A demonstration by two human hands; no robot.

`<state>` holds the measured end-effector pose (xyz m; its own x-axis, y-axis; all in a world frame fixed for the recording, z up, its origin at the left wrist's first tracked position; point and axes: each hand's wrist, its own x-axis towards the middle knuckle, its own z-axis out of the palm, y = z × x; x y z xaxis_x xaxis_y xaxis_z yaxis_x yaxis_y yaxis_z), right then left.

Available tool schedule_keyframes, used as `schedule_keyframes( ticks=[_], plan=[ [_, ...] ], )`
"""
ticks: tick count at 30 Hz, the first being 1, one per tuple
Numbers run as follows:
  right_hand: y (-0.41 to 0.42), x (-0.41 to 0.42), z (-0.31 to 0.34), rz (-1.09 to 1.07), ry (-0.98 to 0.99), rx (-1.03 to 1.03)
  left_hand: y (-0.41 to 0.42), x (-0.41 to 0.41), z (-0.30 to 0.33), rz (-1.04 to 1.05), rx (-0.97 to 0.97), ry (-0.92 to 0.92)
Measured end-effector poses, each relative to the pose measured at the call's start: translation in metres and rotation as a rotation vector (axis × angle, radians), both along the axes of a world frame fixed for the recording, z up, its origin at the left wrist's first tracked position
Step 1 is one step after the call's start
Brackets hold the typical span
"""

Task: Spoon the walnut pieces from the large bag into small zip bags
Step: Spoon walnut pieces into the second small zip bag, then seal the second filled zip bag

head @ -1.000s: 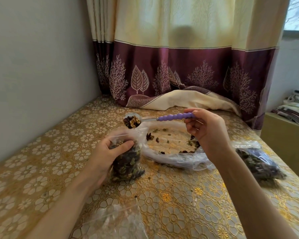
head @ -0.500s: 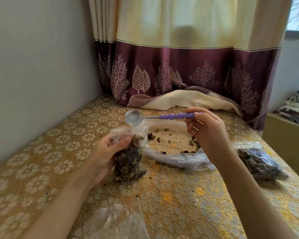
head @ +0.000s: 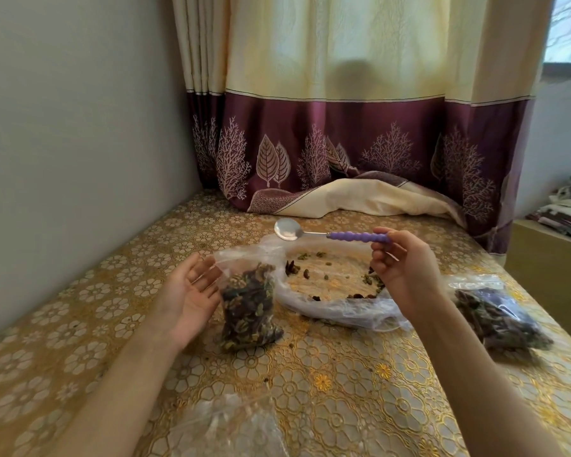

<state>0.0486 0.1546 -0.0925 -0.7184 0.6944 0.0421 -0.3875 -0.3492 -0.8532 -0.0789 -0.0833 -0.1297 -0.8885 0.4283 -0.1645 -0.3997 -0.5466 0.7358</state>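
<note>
Small zip bag [head: 248,308] full w/ walnut mix, left hand [head: 188,293] fingers released beside it; right hand [head: 404,268] pinches empty spoon [head: 330,233].

You have no readable writing, label, brand, number or sign anywhere in front of you. The clear bags carry no print that shows, the spoon's purple handle is plain, and the curtain and table cover bear only leaf, tree and flower patterns.
</note>
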Motion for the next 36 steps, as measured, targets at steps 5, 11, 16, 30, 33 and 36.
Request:
schedule_keyframes(
  ticks=[5,11,16,30,33,36],
  plan=[
    [0.007,0.000,-0.001,-0.079,-0.056,0.026,-0.005,0.004,0.038,0.198,-0.022,0.332],
    [0.015,0.001,-0.008,-0.183,-0.118,0.053,0.068,0.027,0.070,-0.197,-0.231,0.376],
    [0.029,0.007,-0.014,-0.260,-0.115,0.000,0.123,0.022,0.050,-0.282,-0.324,0.094],
    [0.039,0.007,-0.020,-0.281,-0.137,-0.015,0.105,0.063,-0.001,-0.605,-1.045,1.513],
    [0.038,0.007,-0.019,-0.281,-0.133,0.003,0.111,0.067,-0.016,-0.503,-1.143,1.679],
    [0.039,0.007,-0.018,-0.281,-0.121,0.013,0.115,0.068,-0.022,-0.424,-1.157,1.778]
  ],
)
